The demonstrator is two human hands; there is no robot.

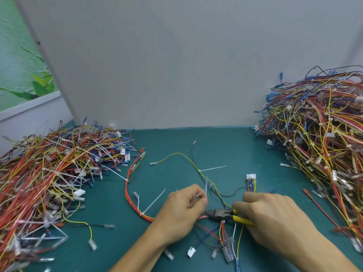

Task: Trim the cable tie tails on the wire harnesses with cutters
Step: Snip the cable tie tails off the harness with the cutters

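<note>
Right hand [275, 218]; yellow-handled black cutters [219, 214]

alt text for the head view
The right hand holds yellow-handled cutters close to the left hand, which grips a wire harness where a cable tie tail sticks up. A left pile and right pile of harnesses flank them on the green table.

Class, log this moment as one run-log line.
left hand: pinches tie tail | right hand: grips cutters | cutters: nose beside left hand | harness: on green table
</note>
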